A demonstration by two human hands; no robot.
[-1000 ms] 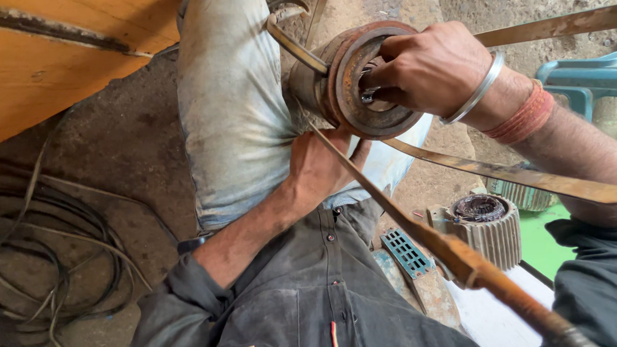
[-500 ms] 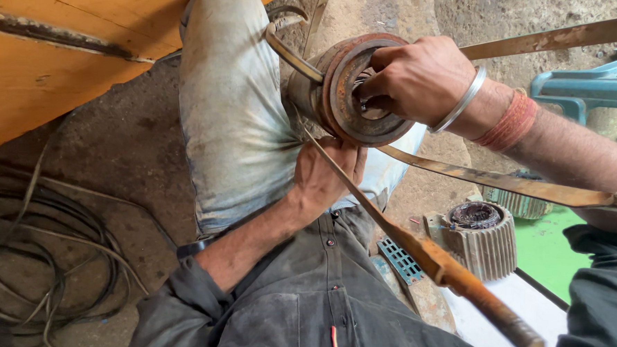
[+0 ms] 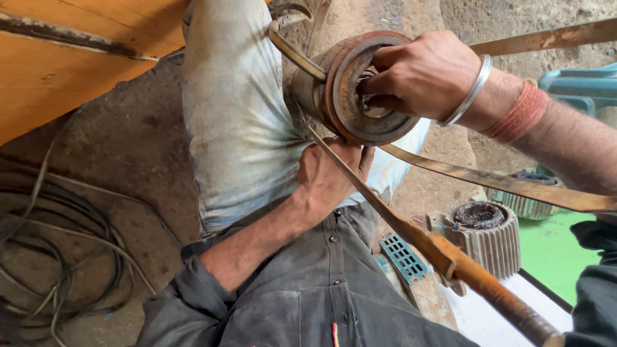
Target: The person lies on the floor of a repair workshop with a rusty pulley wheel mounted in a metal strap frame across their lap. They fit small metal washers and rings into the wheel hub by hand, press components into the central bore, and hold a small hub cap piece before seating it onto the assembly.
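A rusty round motor housing [image 3: 360,88] is held on its side against the pale trouser leg [image 3: 233,121]. Its open bore is entered by the right hand [image 3: 425,75], whose fingertips are hidden inside, so their grip cannot be told. The left hand [image 3: 329,179] is pressed beneath the housing, fingers curled and partly concealed. A rusty rod [image 3: 458,264] is cut off at the frame's lower edge.

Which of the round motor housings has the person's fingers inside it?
The rusty round housing on the lap: the right hand reaches into it. The grey finned housing stands untouched on the floor.
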